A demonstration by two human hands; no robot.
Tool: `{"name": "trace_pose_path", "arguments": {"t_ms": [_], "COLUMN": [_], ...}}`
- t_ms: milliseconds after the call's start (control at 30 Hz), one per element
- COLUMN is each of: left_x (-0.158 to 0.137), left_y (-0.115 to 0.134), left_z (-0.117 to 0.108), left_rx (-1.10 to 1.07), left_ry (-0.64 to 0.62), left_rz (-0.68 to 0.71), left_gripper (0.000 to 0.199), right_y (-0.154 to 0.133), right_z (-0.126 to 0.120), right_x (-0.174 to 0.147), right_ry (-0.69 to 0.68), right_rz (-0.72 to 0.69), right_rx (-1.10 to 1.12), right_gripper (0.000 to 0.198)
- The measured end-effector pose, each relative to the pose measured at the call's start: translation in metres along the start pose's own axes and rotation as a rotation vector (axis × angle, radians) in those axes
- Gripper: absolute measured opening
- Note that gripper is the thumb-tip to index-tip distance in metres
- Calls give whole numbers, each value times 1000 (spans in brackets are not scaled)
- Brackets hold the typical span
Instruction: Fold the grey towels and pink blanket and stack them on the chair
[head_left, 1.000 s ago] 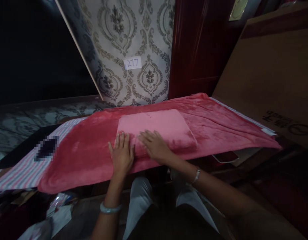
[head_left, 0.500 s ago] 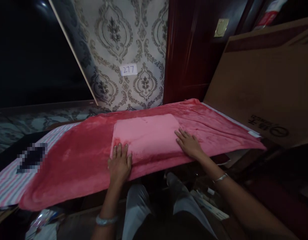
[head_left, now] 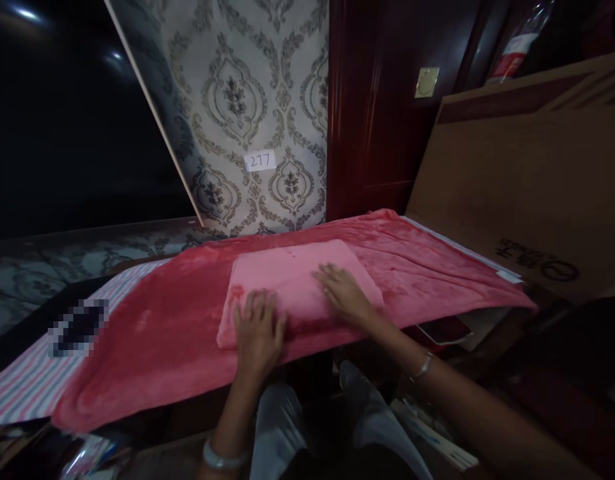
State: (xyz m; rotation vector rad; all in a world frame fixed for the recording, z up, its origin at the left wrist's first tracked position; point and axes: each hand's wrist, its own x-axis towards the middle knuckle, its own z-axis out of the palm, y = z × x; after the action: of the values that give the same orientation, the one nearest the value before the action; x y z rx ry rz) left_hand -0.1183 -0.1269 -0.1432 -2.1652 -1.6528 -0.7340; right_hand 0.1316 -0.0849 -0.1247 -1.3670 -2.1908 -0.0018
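Note:
A folded light-pink plush cloth (head_left: 302, 277), roughly rectangular, lies on a larger red-pink plush blanket (head_left: 172, 333) spread over the table. On the cloth's front left part rests my left hand (head_left: 258, 330), palm down with its fingers spread. My right hand (head_left: 344, 293) lies flat across the right half of the cloth, fingers stretched toward its middle and slightly blurred. Neither hand grips anything. What supports the blanket is mostly hidden beneath it.
A striped cloth (head_left: 34, 380) shows under the blanket at left. Behind stand a dark screen (head_left: 77, 120) and a patterned wall with a paper label (head_left: 260, 161). A large cardboard box (head_left: 517, 180) leans at right, with a bottle (head_left: 517, 50) behind it. My knees are below the front edge.
My right hand has slid left from the cloth's right edge onto its top. My left hand has shifted a little right, inward from the left edge. The camera view has tilted slightly.

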Motion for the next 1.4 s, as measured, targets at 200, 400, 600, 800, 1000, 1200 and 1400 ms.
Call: {"name": "trace_pose_path", "arguments": {"t_ms": [200,400,600,800,1000,1200,1400], "left_x": [-19,-23,-23,-19,-10,-37,-51], "left_y": [34,28,30,31,7,-15,-24], "left_z": [36,44,46,40,4,23,50], "left_rx": [7,46,46,-66,-124,53,75], "left_ry": [2,75,98,57,256,186,155], "left_rz": [155,194,190,166,52,0,4], "left_gripper": [58,53,52,54,38,47,55], "right_y": [-20,52,97,54,-34,-68,-9], "right_z": [28,13,-12,-15,28,56,48], "right_x": [49,59,48,55,51,67,116], "right_ry": [-341,-340,-308,-80,-172,-387,-467], "right_rz": [-159,248,581,307,-301,-517,-285], "right_rx": [-48,-162,-178,-161,93,78,-118], "right_gripper": [52,58,59,55,46,49,57]}}
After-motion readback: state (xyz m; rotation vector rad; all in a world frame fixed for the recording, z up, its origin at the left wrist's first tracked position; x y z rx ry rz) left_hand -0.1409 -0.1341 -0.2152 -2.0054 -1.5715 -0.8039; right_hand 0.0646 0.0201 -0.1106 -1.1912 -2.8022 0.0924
